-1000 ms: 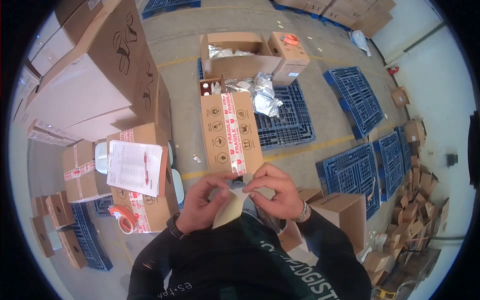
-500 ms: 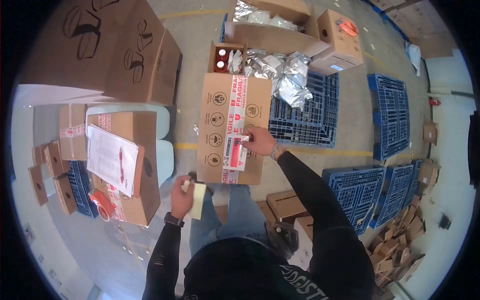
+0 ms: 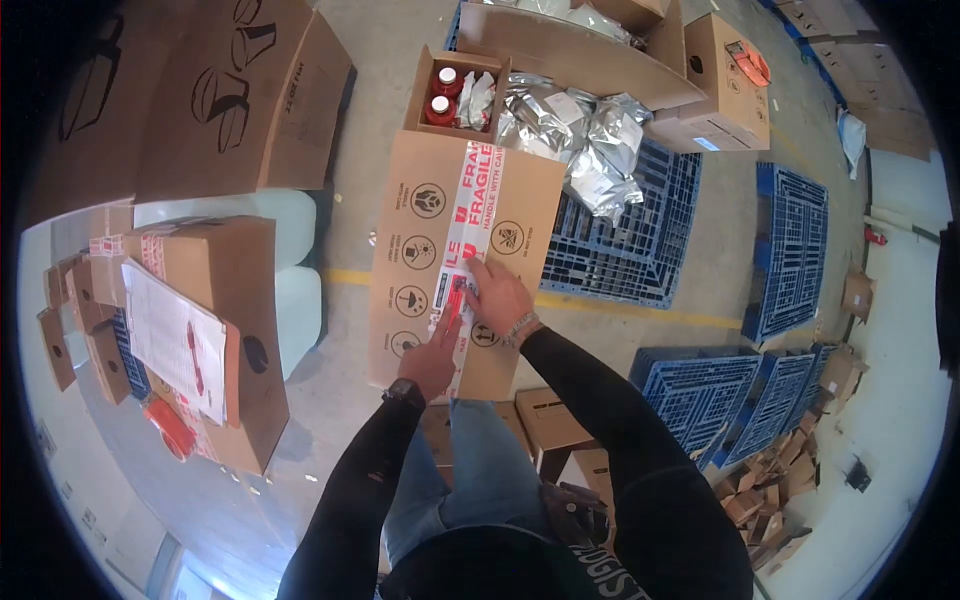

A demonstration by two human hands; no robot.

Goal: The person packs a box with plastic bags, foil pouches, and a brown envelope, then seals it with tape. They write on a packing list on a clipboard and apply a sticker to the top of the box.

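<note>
In front of me stands a closed cardboard carton, sealed with red-and-white FRAGILE tape. A red-and-white label lies over the tape on its upper face, partly hidden by my fingers. My left hand presses the lower part of the label with fingers stretched out. From the right, my right hand rests on the label's upper edge, thumb and fingers apart. No yellowish paper shows in either hand.
Behind the carton, an open box holds red bottles with white caps, beside silver pouches on a blue pallet. At left, a clipboard and an orange tape roll lie on another carton. More blue pallets stand at right.
My left hand has moved up and right from beside the carton onto the label. The yellowish paper it held is out of sight. My right hand stays at the label; the view has shifted.
</note>
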